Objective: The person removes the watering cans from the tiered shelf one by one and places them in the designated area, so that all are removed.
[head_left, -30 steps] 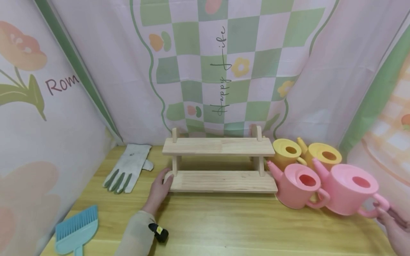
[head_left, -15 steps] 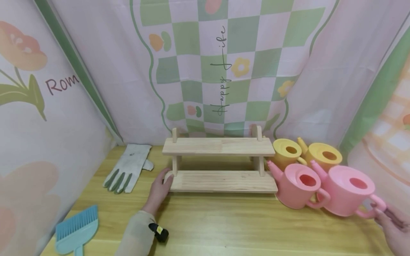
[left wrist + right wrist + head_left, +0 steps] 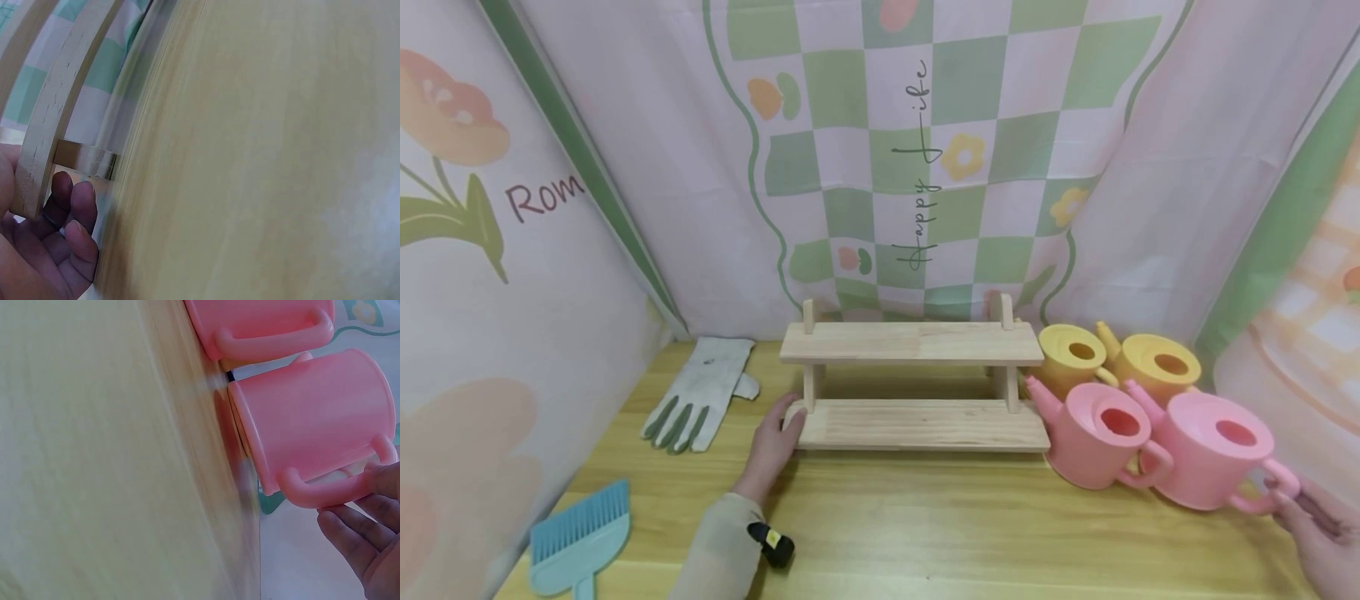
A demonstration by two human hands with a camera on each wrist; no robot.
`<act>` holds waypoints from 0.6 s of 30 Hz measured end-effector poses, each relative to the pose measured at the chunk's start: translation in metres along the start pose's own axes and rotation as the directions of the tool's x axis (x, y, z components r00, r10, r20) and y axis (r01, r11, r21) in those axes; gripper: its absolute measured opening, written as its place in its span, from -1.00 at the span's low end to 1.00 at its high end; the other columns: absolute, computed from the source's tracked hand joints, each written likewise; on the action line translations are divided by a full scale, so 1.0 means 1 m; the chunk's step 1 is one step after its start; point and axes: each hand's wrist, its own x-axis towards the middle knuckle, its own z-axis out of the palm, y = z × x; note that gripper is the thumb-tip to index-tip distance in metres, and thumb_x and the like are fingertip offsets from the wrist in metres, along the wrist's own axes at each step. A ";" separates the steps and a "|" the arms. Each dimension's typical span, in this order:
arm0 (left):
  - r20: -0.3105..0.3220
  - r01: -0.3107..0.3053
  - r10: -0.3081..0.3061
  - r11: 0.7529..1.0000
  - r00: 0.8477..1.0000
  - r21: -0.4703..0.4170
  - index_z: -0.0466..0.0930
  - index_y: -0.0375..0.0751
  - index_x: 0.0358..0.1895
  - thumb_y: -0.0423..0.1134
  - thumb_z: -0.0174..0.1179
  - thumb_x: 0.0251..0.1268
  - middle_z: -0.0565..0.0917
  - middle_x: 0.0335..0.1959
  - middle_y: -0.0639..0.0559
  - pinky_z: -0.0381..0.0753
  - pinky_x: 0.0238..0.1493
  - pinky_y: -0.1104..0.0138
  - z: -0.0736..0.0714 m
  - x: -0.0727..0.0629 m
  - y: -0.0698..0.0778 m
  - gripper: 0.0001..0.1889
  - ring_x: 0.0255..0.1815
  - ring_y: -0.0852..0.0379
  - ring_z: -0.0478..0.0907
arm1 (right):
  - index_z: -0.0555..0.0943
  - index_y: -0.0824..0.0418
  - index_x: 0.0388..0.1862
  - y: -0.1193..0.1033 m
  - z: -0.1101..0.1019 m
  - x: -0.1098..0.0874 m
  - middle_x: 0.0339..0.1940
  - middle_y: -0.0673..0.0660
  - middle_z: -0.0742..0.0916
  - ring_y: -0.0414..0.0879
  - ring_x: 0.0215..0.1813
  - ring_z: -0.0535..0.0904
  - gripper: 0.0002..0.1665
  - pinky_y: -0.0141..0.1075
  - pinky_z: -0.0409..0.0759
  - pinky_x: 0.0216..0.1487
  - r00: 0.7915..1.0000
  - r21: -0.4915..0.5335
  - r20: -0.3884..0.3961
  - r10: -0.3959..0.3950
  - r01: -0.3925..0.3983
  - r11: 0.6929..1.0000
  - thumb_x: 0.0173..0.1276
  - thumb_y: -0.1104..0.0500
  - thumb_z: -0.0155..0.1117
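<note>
My left hand [image 3: 777, 435] grips the left end of the lower board of a two-tier wooden shelf [image 3: 917, 423]; the left wrist view shows its fingers [image 3: 83, 203] curled under the board's end. At the right, my right hand [image 3: 1317, 533] holds the handle of a light pink watering can [image 3: 1206, 454], thumb and fingers around it. In the right wrist view this can [image 3: 319, 415] stands close to a second pink watering can [image 3: 262, 322]. That darker pink can [image 3: 1093, 446] is beside the shelf's right end, its spout near the lower board.
Two yellow watering cans [image 3: 1067, 371] stand behind the pink ones, partly hidden. On the left lie a white and green glove [image 3: 703, 392] and a blue brush [image 3: 583, 542]. A patterned cloth [image 3: 970, 208] hangs behind the wooden table [image 3: 925, 533].
The light pink watering can has shifted slightly left and nearer with my right hand, toward the darker pink can. My left hand and the shelf stay where they were.
</note>
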 end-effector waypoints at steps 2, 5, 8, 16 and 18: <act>-0.002 -0.003 0.003 1.000 1.000 0.006 0.42 -0.11 0.31 -0.11 0.07 0.48 0.55 0.11 -0.36 0.62 -0.46 0.27 0.000 0.000 0.000 -0.59 -0.26 -0.01 0.61 | 0.68 -0.10 -0.05 0.002 0.000 0.000 -0.25 -0.24 0.77 -0.46 -0.26 0.67 -0.45 -0.67 0.54 -0.28 1.000 0.009 0.009 -0.012 0.012 1.000 0.42 0.52 -0.01; -0.005 -0.002 0.002 1.000 1.000 0.013 0.43 -0.09 0.31 -0.11 0.07 0.48 0.56 0.12 -0.34 0.61 -0.43 0.28 0.000 0.000 0.000 -0.60 -0.23 -0.02 0.61 | 0.69 -0.06 -0.05 0.005 -0.001 0.001 -0.24 -0.21 0.77 -0.44 -0.25 0.67 -0.45 -0.65 0.55 -0.28 1.000 0.037 0.019 -0.020 0.019 0.999 0.41 0.54 -0.01; -0.004 0.000 0.000 1.000 1.000 0.012 0.43 -0.08 0.31 -0.11 0.07 0.49 0.56 0.10 -0.34 0.62 -0.44 0.28 -0.001 0.001 -0.001 -0.60 -0.25 -0.01 0.61 | 0.70 -0.07 -0.06 0.006 -0.003 0.001 -0.25 -0.22 0.77 -0.44 -0.26 0.68 -0.47 -0.64 0.56 -0.30 1.000 0.048 0.023 0.019 -0.021 0.999 0.42 0.52 0.02; 0.000 0.009 -0.009 1.000 1.000 -0.002 0.42 -0.09 0.32 -0.12 0.08 0.48 0.56 0.09 -0.36 0.63 -0.48 0.27 -0.001 0.000 -0.002 -0.59 -0.29 0.00 0.61 | 0.69 -0.18 -0.09 0.005 -0.010 0.000 -0.27 -0.29 0.76 -0.45 -0.31 0.67 -0.51 -0.62 0.57 -0.33 0.991 0.002 0.044 0.129 -0.129 0.992 0.43 0.43 0.09; 0.000 0.008 -0.008 1.000 1.000 0.000 0.41 -0.10 0.32 -0.11 0.07 0.49 0.56 0.10 -0.36 0.62 -0.48 0.27 -0.002 0.000 -0.001 -0.59 -0.29 0.01 0.61 | 0.69 -0.19 -0.10 0.006 -0.011 -0.001 -0.26 -0.30 0.75 -0.46 -0.30 0.67 -0.50 -0.62 0.57 -0.33 0.988 0.004 0.058 0.146 -0.146 0.989 0.43 0.44 0.09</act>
